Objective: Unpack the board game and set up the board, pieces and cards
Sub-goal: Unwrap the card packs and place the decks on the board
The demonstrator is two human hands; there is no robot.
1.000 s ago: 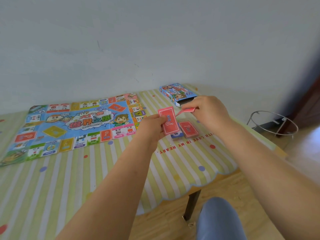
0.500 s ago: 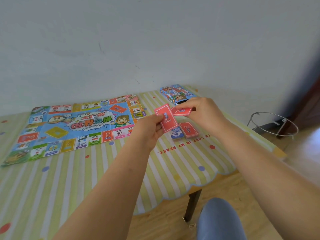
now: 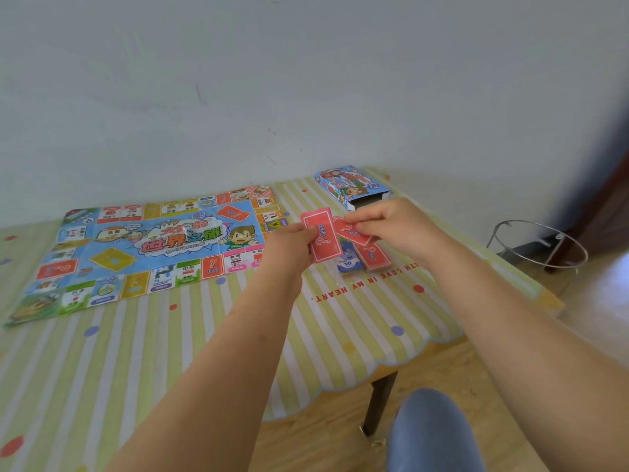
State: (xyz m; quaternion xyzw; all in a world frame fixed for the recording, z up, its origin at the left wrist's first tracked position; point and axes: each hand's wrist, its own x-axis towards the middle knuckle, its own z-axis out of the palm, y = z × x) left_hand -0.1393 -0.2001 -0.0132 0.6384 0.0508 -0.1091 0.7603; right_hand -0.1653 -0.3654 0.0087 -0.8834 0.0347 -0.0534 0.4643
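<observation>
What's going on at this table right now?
A person is handling game cards. The left hand holds red question-mark cards upright, and the right hand pinches a single red card beside them. Below the hands, a red card pile and a blue card marked 10 lie on the striped tablecloth. The game board lies unfolded to the left, and the open game box sits near the wall.

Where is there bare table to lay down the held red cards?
Widest free patch: the striped tablecloth between the board and the table's front edge. A narrower strip runs from the printed lettering to the scalloped corner. Crowded: between board, box and the card piles under the left hand and right hand.
</observation>
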